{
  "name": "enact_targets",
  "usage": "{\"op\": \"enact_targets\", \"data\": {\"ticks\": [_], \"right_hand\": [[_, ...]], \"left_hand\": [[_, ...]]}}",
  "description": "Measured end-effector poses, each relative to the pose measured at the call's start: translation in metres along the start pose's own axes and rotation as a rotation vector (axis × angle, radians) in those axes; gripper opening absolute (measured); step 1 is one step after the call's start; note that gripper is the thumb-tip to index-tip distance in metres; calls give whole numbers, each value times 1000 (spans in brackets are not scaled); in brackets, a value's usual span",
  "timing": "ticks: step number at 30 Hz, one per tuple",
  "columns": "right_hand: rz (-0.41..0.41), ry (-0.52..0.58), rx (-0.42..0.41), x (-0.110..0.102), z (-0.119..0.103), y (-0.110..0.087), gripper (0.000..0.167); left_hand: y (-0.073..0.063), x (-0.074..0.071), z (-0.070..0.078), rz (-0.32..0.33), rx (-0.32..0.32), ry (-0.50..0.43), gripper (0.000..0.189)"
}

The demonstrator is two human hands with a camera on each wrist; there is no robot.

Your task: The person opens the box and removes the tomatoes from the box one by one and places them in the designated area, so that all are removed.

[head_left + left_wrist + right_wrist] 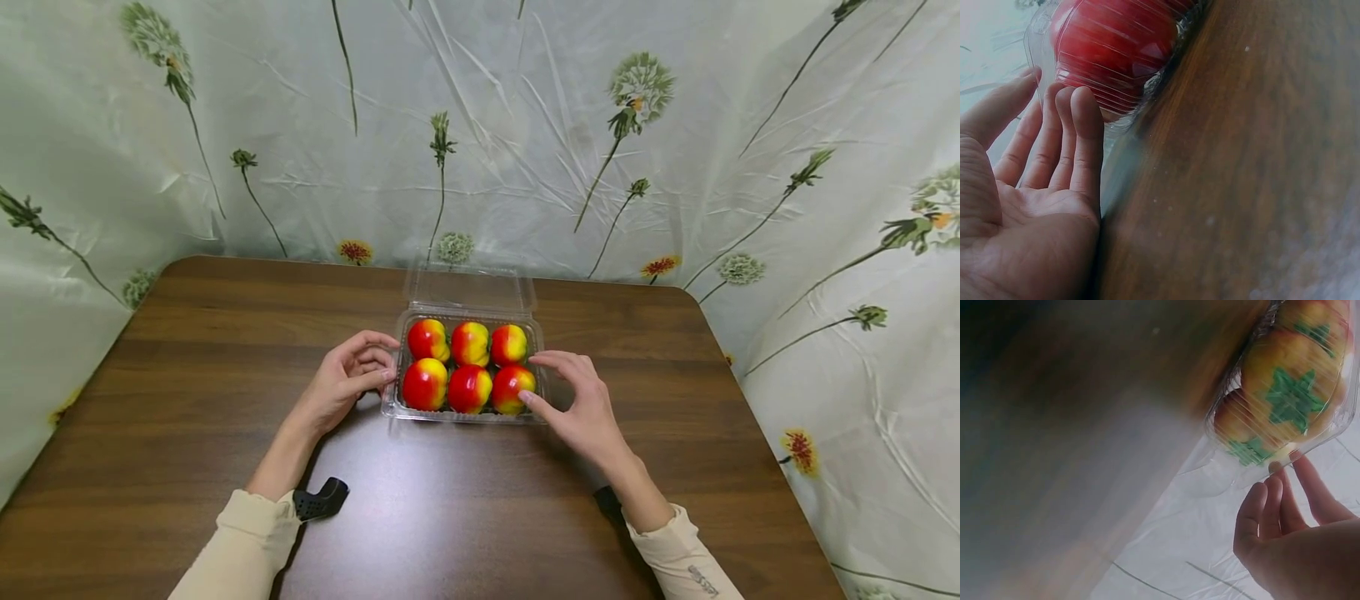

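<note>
A clear plastic clamshell box [461, 416] stands on the wooden table with its lid [471, 289] folded open toward the back. Several glossy red-and-yellow fruits [469, 388] fill it in two rows. Through the box wall in the right wrist view, a green star-shaped leaf [1294, 400] shows on one fruit. My left hand [347, 377] is at the box's left side, thumb and fingers extended and touching the rim and wall. At the right side, my right hand [582, 402] touches the rim with thumb and index finger spread along it.
The brown wooden table [450, 508] has rounded back corners. Behind it and along both sides hangs a pale sheet [517, 142] printed with dandelions. Each wrist wears a black strap-like device [321, 500] below a rolled beige sleeve [251, 533].
</note>
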State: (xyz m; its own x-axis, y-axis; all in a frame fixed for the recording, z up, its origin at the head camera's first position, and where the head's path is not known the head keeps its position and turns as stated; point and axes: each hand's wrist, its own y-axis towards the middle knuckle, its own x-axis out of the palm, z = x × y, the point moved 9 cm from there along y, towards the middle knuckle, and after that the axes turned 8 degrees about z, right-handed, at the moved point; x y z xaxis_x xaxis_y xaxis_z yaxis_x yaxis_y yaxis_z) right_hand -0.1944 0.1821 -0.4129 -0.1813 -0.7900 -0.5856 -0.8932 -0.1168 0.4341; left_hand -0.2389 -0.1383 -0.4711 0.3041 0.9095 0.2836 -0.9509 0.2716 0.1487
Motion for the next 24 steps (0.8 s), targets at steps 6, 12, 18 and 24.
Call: {"op": "enact_targets", "data": {"ticks": [6,12,18,24], "right_hand": [[-19,-3,-7,3,-2,1,46],[-41,-40,-8,6,-3,0,45],[-51,-77,-16,9,-5,-1,51],[-69,-191,-34,15,-12,1,56]], "left_hand": [[1,0,-1,-3,4,-9,38],[1,-1,-1,-14,21,-13,37],[2,0,0,-6,11,-4,37],[1,1,1,-4,7,-15,37]]}}
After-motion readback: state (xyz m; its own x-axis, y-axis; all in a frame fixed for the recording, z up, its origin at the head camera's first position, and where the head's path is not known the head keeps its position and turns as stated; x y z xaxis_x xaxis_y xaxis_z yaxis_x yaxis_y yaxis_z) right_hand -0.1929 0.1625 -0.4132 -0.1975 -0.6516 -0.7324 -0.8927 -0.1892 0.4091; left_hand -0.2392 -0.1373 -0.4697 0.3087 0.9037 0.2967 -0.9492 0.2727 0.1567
